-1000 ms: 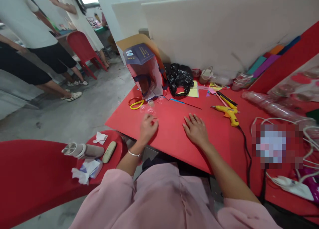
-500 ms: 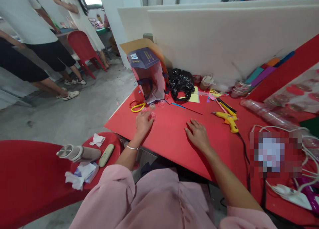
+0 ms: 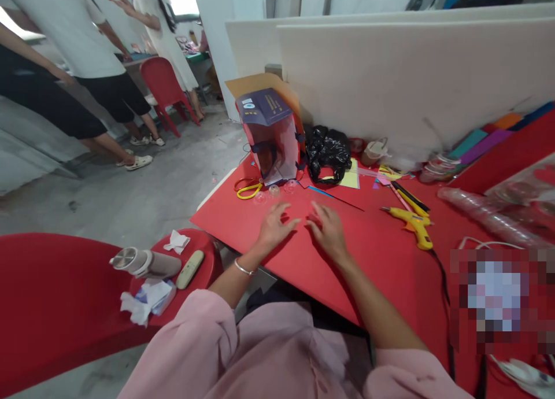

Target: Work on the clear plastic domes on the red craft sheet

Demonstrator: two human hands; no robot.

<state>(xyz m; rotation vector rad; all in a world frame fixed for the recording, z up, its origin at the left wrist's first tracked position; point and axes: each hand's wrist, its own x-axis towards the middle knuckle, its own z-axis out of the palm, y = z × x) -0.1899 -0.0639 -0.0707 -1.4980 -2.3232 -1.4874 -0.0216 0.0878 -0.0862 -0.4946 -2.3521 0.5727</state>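
Note:
Over the middle of the red table (image 3: 373,283), my left hand (image 3: 277,225) is open with curved fingers and nothing in it. Facing it a short gap to the right is my right hand (image 3: 326,228), also open and without anything between its fingers. Beyond my left hand lie small clear plastic pieces (image 3: 274,191) in a row. Yellow and red handled scissors (image 3: 249,189) rest left of them. A thin blue and dark stick (image 3: 333,196) lies behind my right hand.
At the back are an open bag (image 3: 275,139) and a black plastic bag (image 3: 328,153). A yellow glue gun (image 3: 410,222) with a cable lies at right. On a red stool at left stands a bottle (image 3: 147,263). Several people stand at the far left.
My left hand has left the clear pieces and moved right. My right hand has come closer to it, so the two now face each other. The view has shifted slightly.

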